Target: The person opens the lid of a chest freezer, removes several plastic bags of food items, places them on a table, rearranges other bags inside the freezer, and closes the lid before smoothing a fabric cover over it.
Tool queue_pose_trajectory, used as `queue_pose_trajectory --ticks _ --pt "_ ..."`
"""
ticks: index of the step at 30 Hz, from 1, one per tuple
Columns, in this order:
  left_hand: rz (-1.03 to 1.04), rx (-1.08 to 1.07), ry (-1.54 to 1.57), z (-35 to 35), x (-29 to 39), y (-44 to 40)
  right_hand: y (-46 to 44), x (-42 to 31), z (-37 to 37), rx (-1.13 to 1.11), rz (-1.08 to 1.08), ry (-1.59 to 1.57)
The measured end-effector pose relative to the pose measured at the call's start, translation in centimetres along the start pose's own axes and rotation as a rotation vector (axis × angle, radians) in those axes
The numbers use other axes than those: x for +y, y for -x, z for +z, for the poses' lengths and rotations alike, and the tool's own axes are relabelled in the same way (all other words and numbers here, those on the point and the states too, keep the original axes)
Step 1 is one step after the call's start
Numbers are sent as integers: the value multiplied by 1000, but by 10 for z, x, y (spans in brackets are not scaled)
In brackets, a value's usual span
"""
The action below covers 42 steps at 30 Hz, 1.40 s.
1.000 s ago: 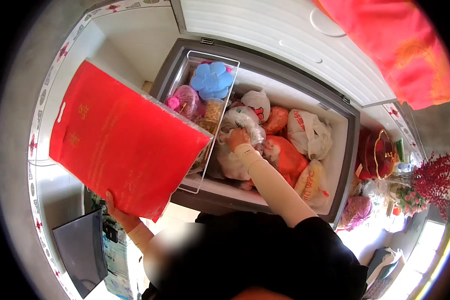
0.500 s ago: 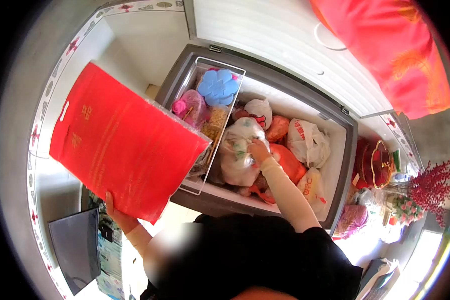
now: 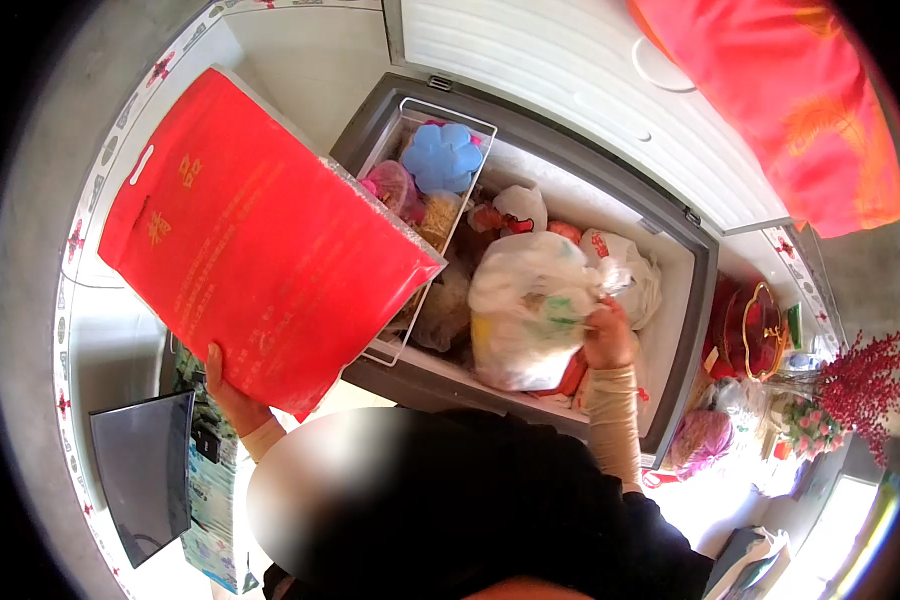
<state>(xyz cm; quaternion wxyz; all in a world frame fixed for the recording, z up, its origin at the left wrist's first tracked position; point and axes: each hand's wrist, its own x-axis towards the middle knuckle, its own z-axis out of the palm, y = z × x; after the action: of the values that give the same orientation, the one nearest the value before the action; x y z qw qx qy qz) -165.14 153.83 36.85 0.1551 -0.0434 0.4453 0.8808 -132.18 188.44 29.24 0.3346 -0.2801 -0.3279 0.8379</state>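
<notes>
My left hand (image 3: 232, 398) grips the lower edge of a large flat red bag (image 3: 260, 240) with gold printing, its thumb lying over the front. The bag is held tilted over the left side of an open chest freezer (image 3: 705, 320). My right hand (image 3: 608, 335) is closed on the gathered neck of a full white plastic bag (image 3: 530, 300), lifted above the other bags in the freezer. Something yellow and green shows through its side. Behind it lies another white plastic bag (image 3: 625, 275) with red print.
A wire basket (image 3: 482, 160) at the freezer's left end holds a blue flower-shaped container (image 3: 440, 158) and bagged food. The raised lid (image 3: 560, 90) carries a red cloth (image 3: 780, 110). At right stand red berry branches (image 3: 860, 390); at left, a dark screen (image 3: 145, 470).
My right hand has pulled the white plastic bag up and to the right, off the pile, uncovering bags beneath it. The red bag has shifted slightly right and up.
</notes>
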Motion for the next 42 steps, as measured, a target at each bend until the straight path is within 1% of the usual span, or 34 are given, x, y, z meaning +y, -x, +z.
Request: queue_pose_trajectory --ticks 2,3,4,5,9,11,12,14,16,18,20,22,23,25,26,28,29,31,35,42 --pt "-5 -16 9 -3 -2 -2 15 -30 12 265 -87 84" --pt "-12 -25 27 -7 -3 -5 24 -49 22 250 -77 132" --pt "-19 -32 47 -10 -5 -7 34 -62 24 276 -86 86" --pt "-22 -28 51 -7 -5 -5 42 -75 19 236 -112 151" --pt "-35 -20 19 -1 -6 -8 66 -101 -23 232 -169 184" --pt "-40 -25 14 0 -8 -11 73 -107 -50 356 -200 181" --pt "-41 -27 10 2 -8 -12 77 -107 -63 359 -201 179" --pt "-43 -32 0 5 -10 -13 82 -105 -66 502 -297 155" --pt "-75 -43 20 11 -11 -15 82 -104 -81 527 -272 167" --pt "-67 -49 6 15 -15 -15 83 -97 -114 409 -215 215" --pt "-60 -57 2 20 -18 -18 79 -92 -89 415 -182 250" --pt "-54 -84 -1 22 -20 -18 69 -80 -51 391 -84 396" --pt "-58 -89 -3 23 -20 -18 66 -74 -42 397 -86 393" --pt "-74 -90 -11 22 -19 -18 62 -63 -31 397 -14 475" --pt "-75 -93 -16 21 -18 -18 61 -60 -37 400 -12 470" --pt "-72 -84 -10 20 -17 -19 58 -53 -47 347 24 574" --pt "-74 -88 -15 19 -16 -19 58 -52 -47 365 37 601" --pt "-49 -66 -40 18 -16 -20 59 -50 -42 357 37 597" --pt "-46 -89 -48 16 -18 -21 59 -45 -37 316 23 610" --pt "-50 -83 11 10 -27 -27 57 -38 -45 306 56 653"
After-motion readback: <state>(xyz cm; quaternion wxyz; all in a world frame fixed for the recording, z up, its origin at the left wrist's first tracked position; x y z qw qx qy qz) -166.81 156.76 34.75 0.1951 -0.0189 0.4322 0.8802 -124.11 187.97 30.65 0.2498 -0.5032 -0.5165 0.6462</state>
